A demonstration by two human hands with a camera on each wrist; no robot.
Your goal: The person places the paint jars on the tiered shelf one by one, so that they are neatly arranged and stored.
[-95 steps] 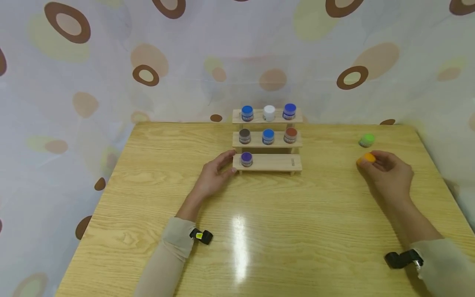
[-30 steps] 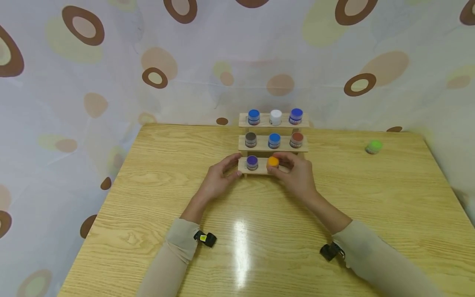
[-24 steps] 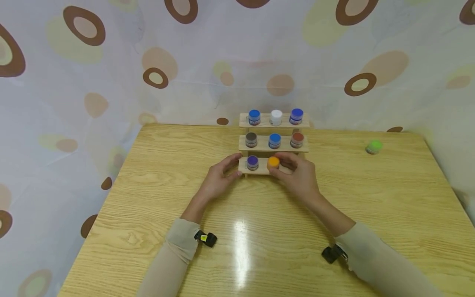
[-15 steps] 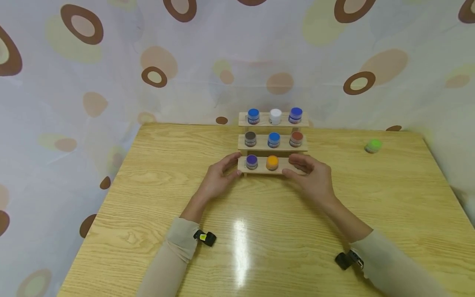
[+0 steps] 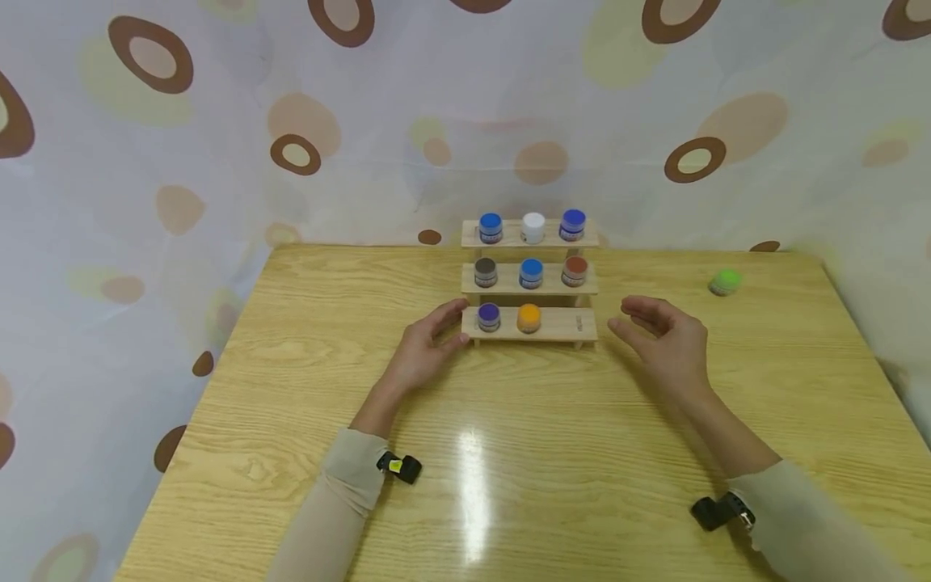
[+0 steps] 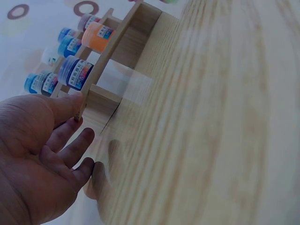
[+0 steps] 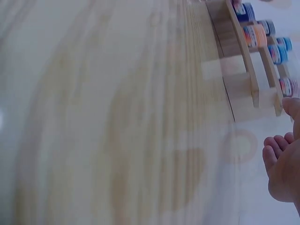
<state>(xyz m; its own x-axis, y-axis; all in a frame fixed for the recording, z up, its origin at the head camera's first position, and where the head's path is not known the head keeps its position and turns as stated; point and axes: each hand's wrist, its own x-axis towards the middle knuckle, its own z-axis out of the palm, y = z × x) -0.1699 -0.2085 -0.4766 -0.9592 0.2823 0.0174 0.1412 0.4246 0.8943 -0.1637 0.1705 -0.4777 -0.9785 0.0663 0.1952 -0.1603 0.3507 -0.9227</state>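
A three-tier wooden display rack [image 5: 553,325] stands near the back of the table, with small paint jars on its shelves. My left hand [image 5: 422,347] rests at the left end of its lowest shelf, thumb and fingers relaxed, tips right at the edge. On that shelf stand a purple-lidded jar [image 5: 489,318] and an orange jar [image 5: 528,318], the purple one nearer my left hand. My right hand [image 5: 669,343] is in the air right of the rack, fingers loosely curved and holding nothing. A green-lidded jar [image 5: 726,282] sits farther back, beyond my right hand.
The middle shelf carries a dark grey jar [image 5: 485,273], a blue jar [image 5: 531,274] and a brown-red jar [image 5: 575,272]. Up top are a blue jar [image 5: 490,229], a white jar [image 5: 533,228] and a violet-blue jar [image 5: 573,225]. A patterned curtain [image 5: 407,81] hangs behind.
My right hand has carried the orange jar from the right side of the table to the bottom shelf, let go and moved back right. My left hand has stayed at the rack.
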